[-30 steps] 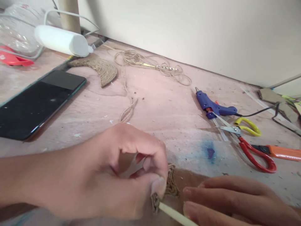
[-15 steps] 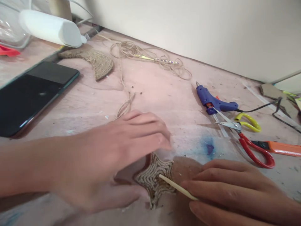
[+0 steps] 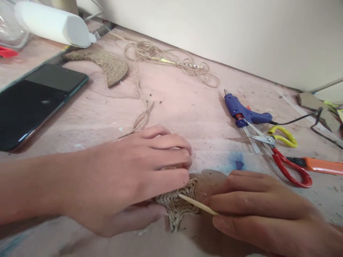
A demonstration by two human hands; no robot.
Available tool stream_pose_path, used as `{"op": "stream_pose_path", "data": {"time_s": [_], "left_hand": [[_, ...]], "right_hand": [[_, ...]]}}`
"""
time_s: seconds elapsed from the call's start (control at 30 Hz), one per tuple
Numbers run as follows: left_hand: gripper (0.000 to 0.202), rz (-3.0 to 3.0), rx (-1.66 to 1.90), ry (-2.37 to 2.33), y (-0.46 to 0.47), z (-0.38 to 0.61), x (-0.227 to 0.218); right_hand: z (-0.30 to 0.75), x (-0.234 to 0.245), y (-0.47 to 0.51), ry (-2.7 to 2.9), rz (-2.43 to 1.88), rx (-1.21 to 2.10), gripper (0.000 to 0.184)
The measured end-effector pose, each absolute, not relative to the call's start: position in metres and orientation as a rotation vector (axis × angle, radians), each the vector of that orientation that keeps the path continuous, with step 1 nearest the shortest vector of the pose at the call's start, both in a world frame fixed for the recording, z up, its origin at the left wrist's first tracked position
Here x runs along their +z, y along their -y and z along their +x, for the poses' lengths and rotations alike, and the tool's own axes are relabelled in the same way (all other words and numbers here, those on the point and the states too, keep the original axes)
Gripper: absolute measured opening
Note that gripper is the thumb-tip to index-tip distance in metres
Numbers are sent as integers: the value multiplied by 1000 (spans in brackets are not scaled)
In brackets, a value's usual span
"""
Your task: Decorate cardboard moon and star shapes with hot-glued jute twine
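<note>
My left hand (image 3: pixel 125 175) lies palm down on a jute-wound star shape (image 3: pixel 180 206), fingers stretched flat and pressing its upper part. My right hand (image 3: pixel 257 214) comes in from the lower right and pinches a thin wooden stick (image 3: pixel 197 204) between its fingers. The stick's tip rests on the star's twine next to my left fingertips. Brown cardboard (image 3: pixel 207 182) of the same piece shows bare between the two hands. A strand of jute twine (image 3: pixel 142 114) runs from under my left hand up to a loose coil (image 3: pixel 166 60) near the wall.
A blue glue gun (image 3: pixel 242 112), yellow snips (image 3: pixel 278 137), red scissors (image 3: pixel 291 171) and an orange cutter (image 3: pixel 318 165) lie at the right. A black phone (image 3: pixel 34 101), a twine-covered crescent (image 3: pixel 108 64) and a white tube (image 3: pixel 50 23) sit at the left.
My left hand went from a curled pinch at the star's edge to lying flat on it. The star now shows its wound face, and the stick tip has moved onto it.
</note>
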State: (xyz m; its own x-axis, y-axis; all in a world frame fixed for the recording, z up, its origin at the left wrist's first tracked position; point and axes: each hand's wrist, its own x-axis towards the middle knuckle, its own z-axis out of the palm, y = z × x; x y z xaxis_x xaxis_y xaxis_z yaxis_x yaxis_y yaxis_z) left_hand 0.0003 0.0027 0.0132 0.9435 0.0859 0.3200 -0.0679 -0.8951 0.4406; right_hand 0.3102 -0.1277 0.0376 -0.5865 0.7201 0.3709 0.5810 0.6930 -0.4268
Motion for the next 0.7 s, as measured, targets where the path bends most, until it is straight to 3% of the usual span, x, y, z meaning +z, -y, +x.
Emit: {"op": "stream_pose_path", "data": {"time_s": [0.07,0.27,0.43,0.6,0.7], "left_hand": [[6,2606,459,-14,-3,1,16],[6,2618,441,4,-6,4,20],[12,2618,432,26,-7,4,16],[10,2617,426,-11,-5,2,13],[10,2614,425,-24,-3,3,13]], "right_hand": [[308,43,123,2364,-1008,352,47],[292,39,126,2311,-1016,280,54],[312,41,133,2357,-998,341,40],[316,49,125,2525,-882,309,67],[308,51,121,2474,-909,283,62]]}}
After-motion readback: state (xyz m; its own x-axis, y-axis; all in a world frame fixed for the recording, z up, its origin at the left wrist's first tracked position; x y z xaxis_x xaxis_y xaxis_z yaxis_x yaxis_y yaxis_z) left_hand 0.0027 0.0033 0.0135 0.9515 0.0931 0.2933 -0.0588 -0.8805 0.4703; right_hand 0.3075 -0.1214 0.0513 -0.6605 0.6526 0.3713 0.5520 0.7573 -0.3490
